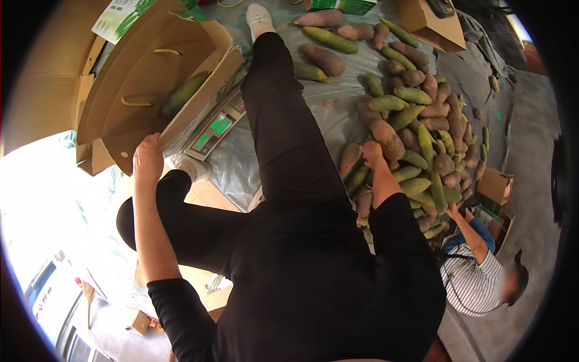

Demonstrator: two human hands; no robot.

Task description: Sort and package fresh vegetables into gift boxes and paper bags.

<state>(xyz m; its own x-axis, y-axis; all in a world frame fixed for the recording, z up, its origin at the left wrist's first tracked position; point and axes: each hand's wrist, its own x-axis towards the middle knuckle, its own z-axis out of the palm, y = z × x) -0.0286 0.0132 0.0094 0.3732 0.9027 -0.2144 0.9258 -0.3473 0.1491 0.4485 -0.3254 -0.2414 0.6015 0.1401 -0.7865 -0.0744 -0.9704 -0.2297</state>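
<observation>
My left hand [148, 158] is closed on the near rim of a brown cardboard box [114, 96]. The box has yellow rope handles and stands tilted over a digital scale [211, 134] with a lit green display. Inside it lies a green radish [186, 95]. My right hand [372, 152] is at the left side of a pile, its fingers curled in beside a brownish sweet potato [350, 159]; what they grip is hidden. A larger sweet potato [387, 139] lies just beyond that hand. Green radishes [412, 186] are mixed through the pile.
Plastic sheeting [329, 99] covers the floor under the pile. My legs in black trousers [283, 120] stretch between box and pile. A co-worker in a striped shirt [473, 280] reaches into the pile's right side. Another carton [431, 24] stands at the far right.
</observation>
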